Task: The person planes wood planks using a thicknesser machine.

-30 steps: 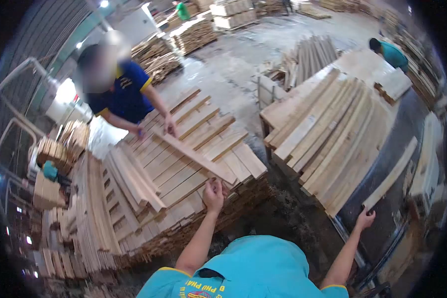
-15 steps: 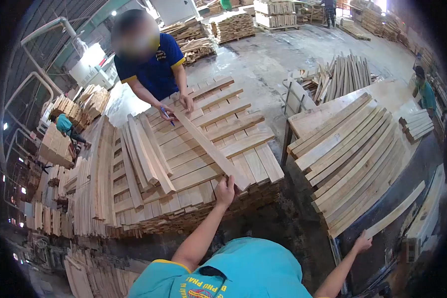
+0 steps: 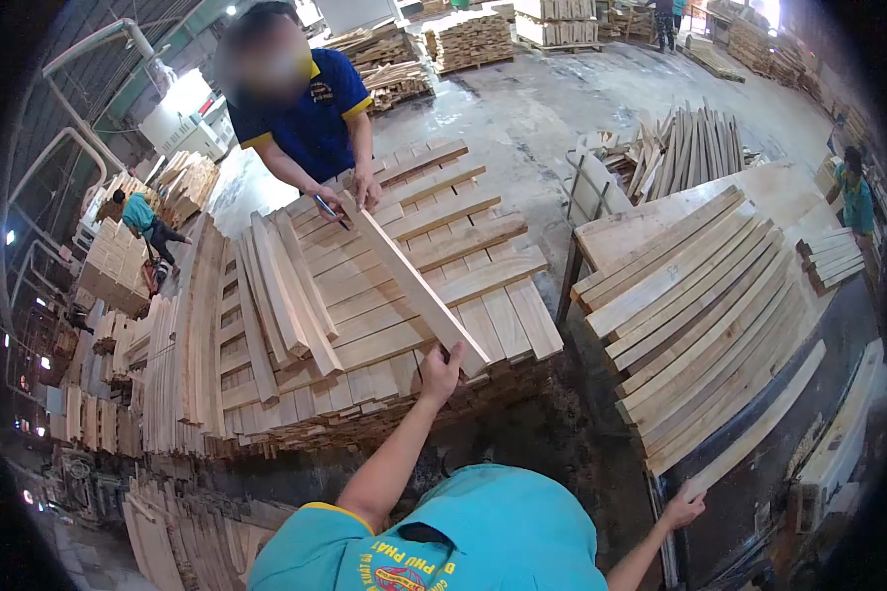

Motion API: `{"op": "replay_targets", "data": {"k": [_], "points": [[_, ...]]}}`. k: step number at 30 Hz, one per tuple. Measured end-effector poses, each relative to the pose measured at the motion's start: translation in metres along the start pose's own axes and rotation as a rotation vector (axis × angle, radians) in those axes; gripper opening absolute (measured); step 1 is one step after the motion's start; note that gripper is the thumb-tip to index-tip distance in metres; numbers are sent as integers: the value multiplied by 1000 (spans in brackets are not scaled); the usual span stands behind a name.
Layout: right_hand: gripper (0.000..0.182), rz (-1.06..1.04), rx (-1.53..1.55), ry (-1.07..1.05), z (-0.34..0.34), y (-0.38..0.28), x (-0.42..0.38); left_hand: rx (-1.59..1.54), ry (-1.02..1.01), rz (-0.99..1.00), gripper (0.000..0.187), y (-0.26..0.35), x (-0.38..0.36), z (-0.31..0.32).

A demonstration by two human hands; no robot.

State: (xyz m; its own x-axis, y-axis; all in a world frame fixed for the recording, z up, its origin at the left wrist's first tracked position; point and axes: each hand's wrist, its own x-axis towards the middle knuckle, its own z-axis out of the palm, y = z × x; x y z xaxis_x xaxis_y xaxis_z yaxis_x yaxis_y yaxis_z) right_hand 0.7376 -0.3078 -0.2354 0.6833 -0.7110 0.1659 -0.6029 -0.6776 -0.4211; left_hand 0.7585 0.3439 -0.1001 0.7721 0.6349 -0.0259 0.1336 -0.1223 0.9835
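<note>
My left hand (image 3: 442, 374) is closed around the near end of a long wooden plank (image 3: 419, 286). The plank slopes away over the stack, tilted onto its edge. Its far end is held by a co-worker's hands (image 3: 357, 197), one of them also holding a blue pen (image 3: 329, 210). Down at the right, my right hand (image 3: 682, 507) grips the near end of another wooden board (image 3: 759, 424), which lies along the dark tabletop (image 3: 724, 537) beside a row of boards (image 3: 700, 325). Some fingers of my right hand are hard to make out.
Under the plank stands a large stack of lumber (image 3: 493, 325) with loose sticks (image 3: 291, 295) on top. A bundle of thin strips (image 3: 695, 153) stands behind the right table. Other workers (image 3: 140, 222) and timber piles (image 3: 468, 44) are farther off.
The held plank has been turned up onto its edge. My right hand has shifted left and downward, bringing its board closer to the row of boards.
</note>
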Motion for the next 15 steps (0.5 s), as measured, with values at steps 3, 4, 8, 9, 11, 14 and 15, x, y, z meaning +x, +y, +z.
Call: {"op": "replay_targets", "data": {"k": [3,4,8,9,11,14,15], "points": [[76,-12,8,3,-1,0,-5,43,-6,32,46,-3,2,-5],[75,-3,16,-16,-1,-1,-6,29,-59,-136,48,-2,0,-11],[75,-37,75,23,-3,-4,-11,-191,-51,-191,50,-14,3,-21],[75,-48,86,41,-3,-5,-12,-189,-50,-196,50,-17,1,-23],[75,-60,94,54,-3,-7,-13,-634,-82,-318,50,-19,-4,-28],[75,-9,78,39,-3,-8,-14,-785,-149,-372,51,-37,2,-41],[75,-36,62,61,-1,-5,-13,-900,-191,-356,55,-35,2,-42]]}}
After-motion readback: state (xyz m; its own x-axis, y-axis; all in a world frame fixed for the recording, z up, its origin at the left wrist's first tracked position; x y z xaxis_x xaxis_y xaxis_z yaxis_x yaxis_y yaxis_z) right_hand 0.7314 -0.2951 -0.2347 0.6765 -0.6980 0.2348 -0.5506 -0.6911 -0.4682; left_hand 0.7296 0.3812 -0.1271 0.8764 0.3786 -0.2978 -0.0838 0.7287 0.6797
